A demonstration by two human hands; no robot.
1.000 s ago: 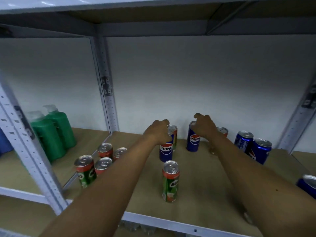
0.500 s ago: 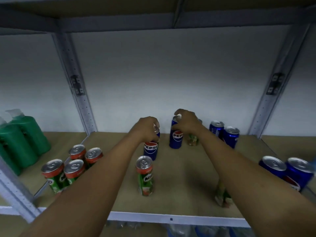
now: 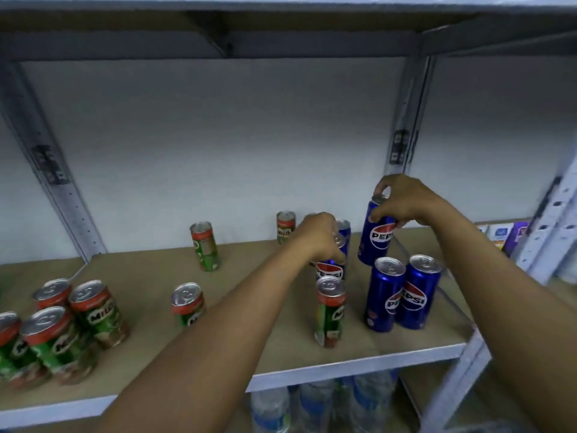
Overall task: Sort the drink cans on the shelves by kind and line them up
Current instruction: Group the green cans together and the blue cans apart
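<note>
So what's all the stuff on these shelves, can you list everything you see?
Milo cans: eight, green and red; four clustered front left, four scattered across the shelf.
Pepsi cans: at least five, blue; right side, two standing in front, one lifted, one under the left hand.
Shelf: one, brown board, grey metal frame.
Water bottles: several, clear; lower shelf.
Boxes: a few, purple and blue; far right.
Left hand: grip on a Pepsi can's top.
Right hand: holds the lifted Pepsi can.

The left hand (image 3: 318,237) hides the top of 1 Pepsi can (image 3: 329,270); the leftmost Milo can (image 3: 9,348) is cut off.
</note>
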